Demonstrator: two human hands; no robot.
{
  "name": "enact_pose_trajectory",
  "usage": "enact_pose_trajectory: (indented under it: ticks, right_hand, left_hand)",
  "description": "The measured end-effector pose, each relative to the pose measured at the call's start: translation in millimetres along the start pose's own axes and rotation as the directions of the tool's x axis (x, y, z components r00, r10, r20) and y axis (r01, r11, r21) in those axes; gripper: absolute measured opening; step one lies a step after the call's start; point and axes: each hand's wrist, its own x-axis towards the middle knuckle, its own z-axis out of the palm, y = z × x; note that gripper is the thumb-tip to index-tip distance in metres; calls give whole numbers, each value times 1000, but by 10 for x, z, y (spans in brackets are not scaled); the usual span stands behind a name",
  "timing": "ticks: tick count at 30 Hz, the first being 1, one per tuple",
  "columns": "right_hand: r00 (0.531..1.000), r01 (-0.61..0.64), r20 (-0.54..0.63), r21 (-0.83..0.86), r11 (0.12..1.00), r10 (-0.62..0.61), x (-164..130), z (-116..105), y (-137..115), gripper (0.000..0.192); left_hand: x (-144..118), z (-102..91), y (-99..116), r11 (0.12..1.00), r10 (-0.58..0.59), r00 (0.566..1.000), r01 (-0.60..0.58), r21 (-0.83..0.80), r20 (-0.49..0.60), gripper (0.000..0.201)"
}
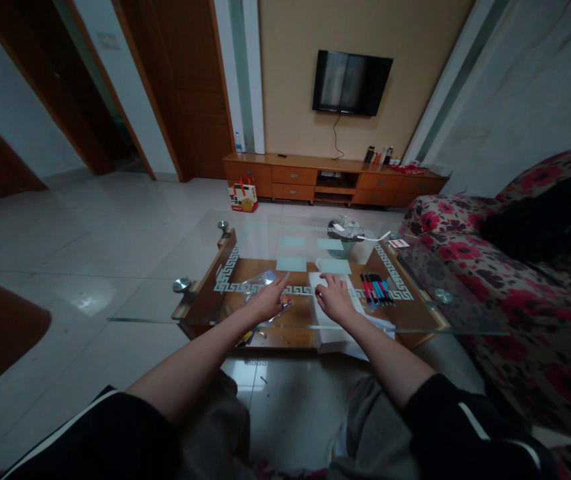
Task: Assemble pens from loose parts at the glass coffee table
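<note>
Both hands are over a glass coffee table [155, 310] with a printed key-pattern border. My left hand [269, 299] has its fingers stretched forward, above a crumpled clear plastic bag [258, 281]; I make out nothing held in it. Near the middle, my right hand [336, 298] is spread with bent fingers over a white stack that looks like paper [328, 337]. Whether the fingertips touch the glass is hard to tell. A row of red, black and blue pens [378, 290] lies to the right of my right hand.
A basket [342, 249] with a bag in it shows behind the table's far edge. A red-flowered sofa [530, 320] stands close on the right. Farther off are a low wooden cabinet [292, 177], a wall television [352, 83] and a printed carrier bag [242, 197].
</note>
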Motion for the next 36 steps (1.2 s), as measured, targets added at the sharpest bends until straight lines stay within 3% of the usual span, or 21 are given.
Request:
enact_pose_trajectory:
  ticks: [7,9,11,13,15,17,18,21,26,29,36]
  right_hand:
    - [996,11,-85,124,992,0,-2,-16,1,15]
    - [988,-13,-144,257,966,51,10,-32,-28,14]
    - [976,-39,-173,469,882,135,32,-28,-79,13]
    - [965,-108,-91,717,689,246,55,-2,-151,13]
    - [924,-274,152,903,331,351,70,36,-234,12]
    - [835,-432,421,901,-52,354,70,67,-312,13]
    - [799,-475,504,864,-168,329,64,76,-344,14]
    - [750,-539,611,787,-299,253,34,76,-393,18]
    - [632,-582,775,497,-643,27,-5,54,-374,23]
    - [606,-563,795,416,-715,-15,-6,48,-362,22]
    - [622,-567,783,424,-706,-29,-2,33,-351,24]
  left_hand:
    - [-26,20,-14,998,35,999,-37,-51,-41,62]
    - [-11,26,-19,997,44,997,-47,-59,-60,57]
    - [12,27,-18,998,46,996,-49,-40,-72,48]
    - [32,18,-4,998,57,995,-58,-4,-78,39]
    - [42,-6,29,996,88,994,-85,39,-71,37]
    - [38,-43,78,987,135,989,-129,97,-60,39]
    - [32,-65,108,978,165,985,-156,136,-57,40]
    - [16,-134,203,934,266,963,-246,261,-46,38]
    - [17,-224,326,845,401,916,-372,384,5,22]
    - [14,-262,363,831,434,901,-400,386,-2,25]
    - [-15,-270,356,837,412,911,-368,405,-23,27]
